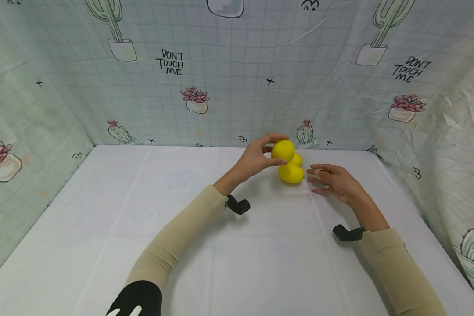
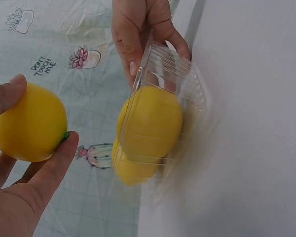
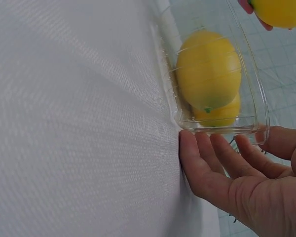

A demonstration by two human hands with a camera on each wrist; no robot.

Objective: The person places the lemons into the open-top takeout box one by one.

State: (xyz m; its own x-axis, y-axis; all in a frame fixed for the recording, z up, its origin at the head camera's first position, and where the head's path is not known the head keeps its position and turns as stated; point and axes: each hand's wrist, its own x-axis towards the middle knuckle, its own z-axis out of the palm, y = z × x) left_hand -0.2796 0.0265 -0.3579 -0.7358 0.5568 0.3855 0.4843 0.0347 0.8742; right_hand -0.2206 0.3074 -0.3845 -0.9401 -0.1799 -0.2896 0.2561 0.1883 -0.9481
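Note:
My left hand [image 1: 256, 156] holds a yellow lemon [image 1: 283, 150] between thumb and fingers, above a clear plastic container [image 2: 160, 64]. A small green tip shows on the held lemon [image 2: 32, 123] beside a fingertip. Inside the container, two more lemons sit close together, the nearer lemon [image 1: 291, 174] partly covering the farther lemon [image 1: 297, 159]. At the container's right end, my right hand [image 1: 337, 182] holds the wall, its thumb at the rim and fingers against the outside. In the right wrist view, the lowest fingers [image 3: 190, 153] rest near the white tabletop.
The container stands on a white-covered table [image 1: 174, 193], toward its back edge. Behind and at both sides hangs a patterned cloth [image 1: 229, 57] with cactus drawings. Black wrist mounts [image 1: 238, 205] stick out from both sleeves.

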